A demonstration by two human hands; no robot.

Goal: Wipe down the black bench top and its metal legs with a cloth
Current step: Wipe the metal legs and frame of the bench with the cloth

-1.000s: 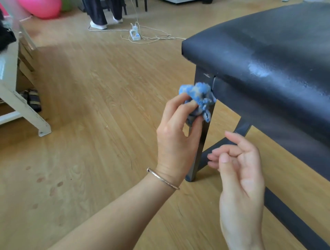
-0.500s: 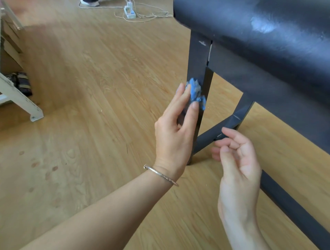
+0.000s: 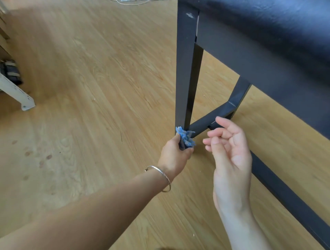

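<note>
A black padded bench top [image 3: 267,23] fills the upper right, standing on dark metal legs. The near corner leg [image 3: 184,71] runs straight down to the wooden floor. My left hand [image 3: 174,157], with a silver bangle on the wrist, grips a crumpled blue cloth [image 3: 185,140] and holds it against the foot of that leg. My right hand [image 3: 230,153] hovers just to the right with loosely curled fingers, holding nothing, in front of a low crossbar [image 3: 212,119].
A long dark floor rail [image 3: 285,192] of the bench runs toward the lower right. A white frame foot [image 3: 19,96] and a dark bag [image 3: 11,73] sit at the left edge. Cables [image 3: 132,1] lie on the floor at the top.
My left hand has slid the cloth down the leg from just under the seat to its foot. The view has dropped lower. My right hand has stayed beside it.
</note>
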